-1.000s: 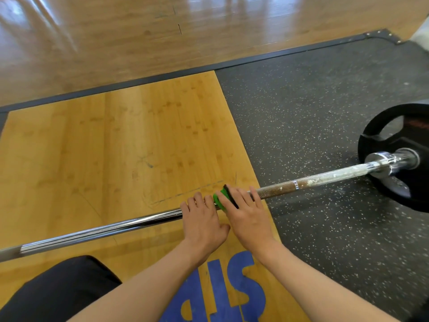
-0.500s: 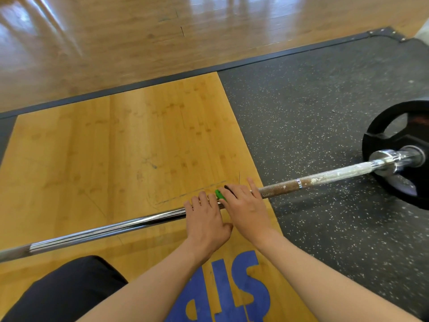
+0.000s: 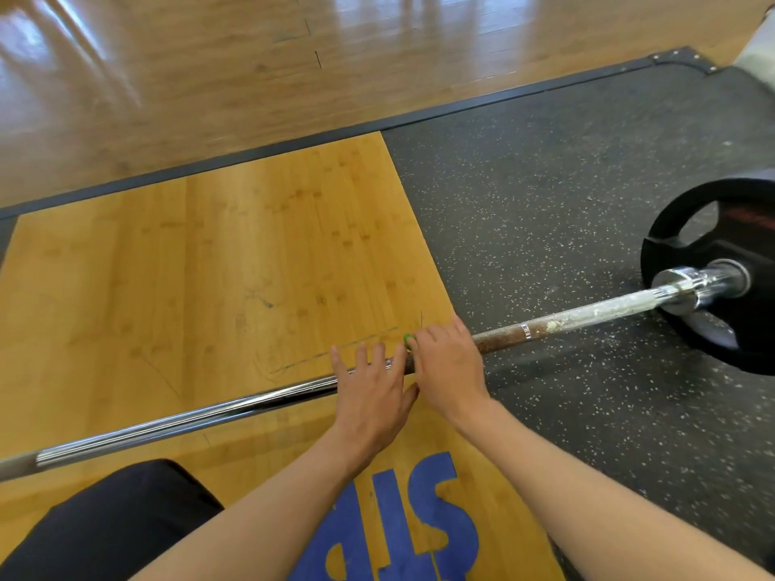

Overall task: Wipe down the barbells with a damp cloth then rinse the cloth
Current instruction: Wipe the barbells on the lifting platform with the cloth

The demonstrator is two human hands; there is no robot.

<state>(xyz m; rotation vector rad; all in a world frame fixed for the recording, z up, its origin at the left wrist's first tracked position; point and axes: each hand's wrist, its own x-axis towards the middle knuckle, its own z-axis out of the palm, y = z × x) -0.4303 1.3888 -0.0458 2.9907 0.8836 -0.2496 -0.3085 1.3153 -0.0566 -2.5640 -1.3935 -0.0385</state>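
A long barbell (image 3: 188, 417) lies across the wooden platform, shiny chrome on the left. To the right of my hands its shaft is rusty brown (image 3: 503, 338), then chalky white up to the sleeve. A black weight plate (image 3: 687, 245) sits on its right end. My left hand (image 3: 369, 396) rests on the bar with fingers stretched out over it. Right beside it, my right hand (image 3: 448, 366) curls over the bar, pressing a green cloth (image 3: 407, 339) against it. Only a small green edge shows past my fingers.
The bamboo platform (image 3: 209, 266) carries blue lettering (image 3: 402, 517) near me. Speckled black rubber matting (image 3: 545, 195) lies under the plate on the right. A dark frame strip (image 3: 293, 140) borders the glossy wood floor beyond. My dark-clad knee (image 3: 109, 526) is at lower left.
My right hand has closed further over the green cloth, so less of it shows. My left fingers have straightened and spread over the bar. Both hands stay at nearly the same spot.
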